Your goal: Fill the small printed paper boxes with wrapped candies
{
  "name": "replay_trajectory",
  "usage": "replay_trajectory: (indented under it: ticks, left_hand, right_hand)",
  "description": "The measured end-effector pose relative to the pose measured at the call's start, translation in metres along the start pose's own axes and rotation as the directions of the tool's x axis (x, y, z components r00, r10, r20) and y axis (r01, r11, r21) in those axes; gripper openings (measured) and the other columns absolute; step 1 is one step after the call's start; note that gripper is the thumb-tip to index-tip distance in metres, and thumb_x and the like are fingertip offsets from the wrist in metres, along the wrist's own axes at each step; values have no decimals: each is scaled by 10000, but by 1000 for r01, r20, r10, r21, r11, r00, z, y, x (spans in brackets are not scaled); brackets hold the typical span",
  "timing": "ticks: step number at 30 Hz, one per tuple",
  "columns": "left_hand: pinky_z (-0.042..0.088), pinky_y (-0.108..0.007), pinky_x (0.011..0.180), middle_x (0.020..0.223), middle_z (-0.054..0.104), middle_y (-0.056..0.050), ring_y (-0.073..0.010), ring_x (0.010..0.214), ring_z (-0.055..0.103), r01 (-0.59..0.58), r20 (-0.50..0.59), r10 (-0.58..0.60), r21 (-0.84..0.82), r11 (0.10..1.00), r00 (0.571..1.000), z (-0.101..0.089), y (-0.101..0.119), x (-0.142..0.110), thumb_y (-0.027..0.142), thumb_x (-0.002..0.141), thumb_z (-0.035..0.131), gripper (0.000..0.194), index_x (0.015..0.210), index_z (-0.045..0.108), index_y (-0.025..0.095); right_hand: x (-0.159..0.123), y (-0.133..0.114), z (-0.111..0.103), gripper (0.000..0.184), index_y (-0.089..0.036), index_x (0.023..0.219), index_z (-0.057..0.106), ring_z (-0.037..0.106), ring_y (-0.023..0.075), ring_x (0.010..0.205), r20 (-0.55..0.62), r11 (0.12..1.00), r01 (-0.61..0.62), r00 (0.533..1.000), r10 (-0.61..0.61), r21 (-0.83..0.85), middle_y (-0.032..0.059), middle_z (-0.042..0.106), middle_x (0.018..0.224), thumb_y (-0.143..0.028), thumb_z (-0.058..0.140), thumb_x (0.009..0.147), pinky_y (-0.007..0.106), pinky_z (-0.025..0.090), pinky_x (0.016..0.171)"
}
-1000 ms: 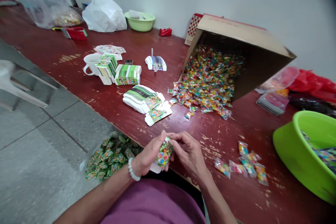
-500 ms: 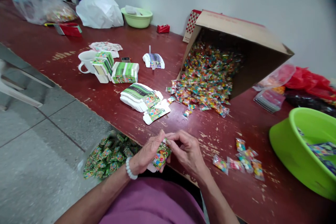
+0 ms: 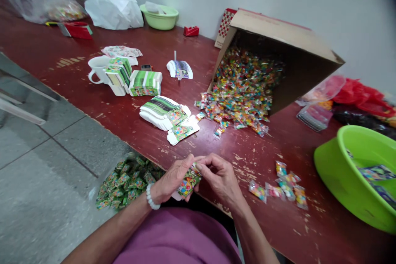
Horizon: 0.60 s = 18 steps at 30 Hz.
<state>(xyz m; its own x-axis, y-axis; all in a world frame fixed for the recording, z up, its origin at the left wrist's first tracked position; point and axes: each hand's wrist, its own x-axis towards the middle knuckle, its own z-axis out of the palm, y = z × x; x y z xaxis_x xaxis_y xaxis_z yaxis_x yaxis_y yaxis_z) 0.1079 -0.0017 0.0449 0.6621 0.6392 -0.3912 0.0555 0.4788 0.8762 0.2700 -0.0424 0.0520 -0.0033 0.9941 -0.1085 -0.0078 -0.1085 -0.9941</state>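
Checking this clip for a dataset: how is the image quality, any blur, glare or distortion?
In the head view, the light is soft and even, with no strong glare; the wide lens bows the edge of the table; the upper right corner fades to black; the left hand, right hand and printed packet look fairly sharp.

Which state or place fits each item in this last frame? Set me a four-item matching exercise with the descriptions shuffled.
Items:
1. Cardboard box
2. White mug
3. Green packets
4. Beaded bracelet

Descriptions:
A. Around the left wrist
B. Tipped over, spilling wrapped sweets
C. Below the table edge
D. On the table beside stacked cartons

Pairs: 1-B, 2-D, 3-C, 4-A
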Motion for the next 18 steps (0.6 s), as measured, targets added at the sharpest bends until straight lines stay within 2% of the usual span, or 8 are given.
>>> replay_trajectory:
  ticks: [1,3,6,8,10,12,15,18]
  left_hand:
    - [416,-185,357,577,617,-24,-115,375,552,-9,-3,9,-14,1000,1000,0,0,-1,662,942,344,665,1137,687,126]
    - [415,-191,356,577,610,-18,-122,376,549,-13,-34,12,-29,999,999,2,1,-1,643,953,338,662,1266,619,132]
    - [445,-205,368,659,626,-32,-153,466,601,-17,-122,8,-68,998,993,4,-1,3,630,939,396,625,1281,586,143]
    - [466,-214,391,730,635,-29,-160,515,616,-22,-155,0,-139,990,988,3,-3,8,582,934,454,546,1296,537,180]
    - [483,-224,433,770,638,-15,-148,522,609,-27,-162,-11,-231,973,987,1,-4,13,495,931,508,466,1306,479,219]
    - [507,-230,513,824,654,-18,-143,584,623,-47,-181,-8,-294,955,983,-3,-3,14,406,914,558,418,1281,460,231]
    - [525,-235,632,967,676,-53,-150,751,636,-72,-219,11,-274,959,976,-12,0,12,349,874,637,394,1215,494,213]
    - [520,-234,684,976,663,-43,-143,791,615,-81,-221,38,-187,979,974,-23,2,6,334,812,731,411,1148,545,187]
  right_hand:
    - [-2,1,0,241,-192,793,680,676,162,699,25,998,56,998,-55,-42,76,736,1004,-402,644,905,277,542,627]
    - [-5,5,3,208,-208,822,693,671,157,770,45,982,153,988,-148,-107,72,710,1076,-357,606,938,285,547,707]
    - [-5,16,6,172,-228,943,698,616,104,614,22,974,186,983,-185,-126,68,669,1124,-341,569,959,260,537,616]
    - [4,25,0,182,-234,1003,696,605,105,594,20,964,190,982,-189,-186,59,669,1070,-344,557,963,257,535,601]
    - [23,31,-14,211,-232,1016,702,651,151,728,-1,900,233,968,-251,-368,52,685,1000,-341,527,973,286,550,715]
    - [47,36,-34,255,-226,1034,700,655,209,939,-113,737,235,915,-388,-633,73,701,1009,-331,474,984,348,531,858]
    - [79,45,-60,311,-172,1160,679,559,317,1167,-153,652,193,888,-434,-733,170,651,1242,-319,562,912,522,409,1022]
    - [85,55,-66,268,-184,1094,721,544,339,1173,-92,604,209,899,-428,-769,159,679,1233,-292,630,866,550,379,1032]
